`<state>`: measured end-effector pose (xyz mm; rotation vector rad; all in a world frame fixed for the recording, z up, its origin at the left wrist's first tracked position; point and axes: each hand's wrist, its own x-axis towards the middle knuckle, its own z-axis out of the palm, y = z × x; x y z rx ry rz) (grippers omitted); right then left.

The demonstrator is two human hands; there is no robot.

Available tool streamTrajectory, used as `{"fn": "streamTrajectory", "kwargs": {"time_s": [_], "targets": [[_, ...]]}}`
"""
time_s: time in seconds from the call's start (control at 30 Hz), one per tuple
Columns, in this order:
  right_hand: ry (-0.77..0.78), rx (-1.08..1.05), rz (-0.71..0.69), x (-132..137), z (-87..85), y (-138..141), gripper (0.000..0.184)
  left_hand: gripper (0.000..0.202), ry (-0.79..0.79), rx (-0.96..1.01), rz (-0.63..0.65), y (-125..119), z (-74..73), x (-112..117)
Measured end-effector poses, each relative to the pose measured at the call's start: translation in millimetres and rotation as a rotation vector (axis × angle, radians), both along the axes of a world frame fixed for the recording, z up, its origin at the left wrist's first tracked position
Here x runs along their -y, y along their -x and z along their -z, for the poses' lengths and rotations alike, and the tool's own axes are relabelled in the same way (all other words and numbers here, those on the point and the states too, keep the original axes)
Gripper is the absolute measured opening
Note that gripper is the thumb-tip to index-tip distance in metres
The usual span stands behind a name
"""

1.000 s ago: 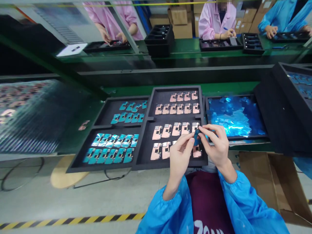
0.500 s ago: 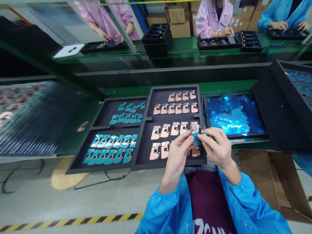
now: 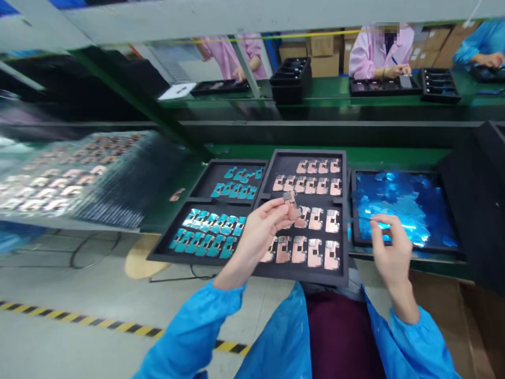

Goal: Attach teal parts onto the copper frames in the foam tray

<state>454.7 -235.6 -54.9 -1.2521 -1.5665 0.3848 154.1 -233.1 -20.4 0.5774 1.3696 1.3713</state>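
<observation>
My left hand [image 3: 272,221] pinches a copper-coloured circuit board [image 3: 292,206] above the middle tray. No blue film shows on this board. Over the left edge of the film-filled tray, my right hand [image 3: 390,242] has thumb and forefinger closed on a thin, blurred piece of blue film [image 3: 357,218], seen almost edge-on. Bare copper-coloured boards [image 3: 315,253] lie in rows in the black middle tray [image 3: 307,275] beneath my left hand. To its left, a second black tray [image 3: 158,251] holds boards covered with blue-green film [image 3: 203,245].
A black tray [image 3: 354,231] full of loose blue film [image 3: 402,205] stands at right, beside a tall black box [image 3: 473,210]. At left, many boards lie on a stacked rack [image 3: 71,184]. One loose board [image 3: 177,195] is on the green bench. Co-workers sit across the line.
The blue film on the held board has come off. My hands have parted: the left has moved left with the board, the right has gone right to the film tray. The view has shifted.
</observation>
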Motion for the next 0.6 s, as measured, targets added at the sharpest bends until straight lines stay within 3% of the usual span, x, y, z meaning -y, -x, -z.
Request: {"fn": "streamTrajectory", "kwargs": {"time_s": [0.13, 0.23, 0.3, 0.43, 0.5, 0.6], "targets": [[0.322, 0.035, 0.194, -59, 21.4, -51, 0.043, 0.035, -0.037, -0.293, 0.039, 49, -3.4, -85], [0.409, 0.118, 0.242, -104, 39.6, -81, 0.049, 0.020, 0.003, -0.504, 0.118, 60, -2.5, -154], [0.467, 0.135, 0.238, -124, 48.7, -90, 0.049, 0.011, 0.073, -0.639, 0.155, 60, 0.5, -188], [0.542, 0.176, 0.225, -136, 54.0, -91, 0.048, 0.010, 0.150, -0.801, 0.209, 63, 9.3, -217], [0.514, 0.287, 0.255, -134, 51.1, -89, 0.051, 0.015, 0.159, -0.845, 0.218, 67, 12.0, -219], [0.493, 0.478, 0.325, -128, 47.2, -88, 0.057, 0.024, 0.135, -1.128, 0.267, 66, 11.5, -214]]}}
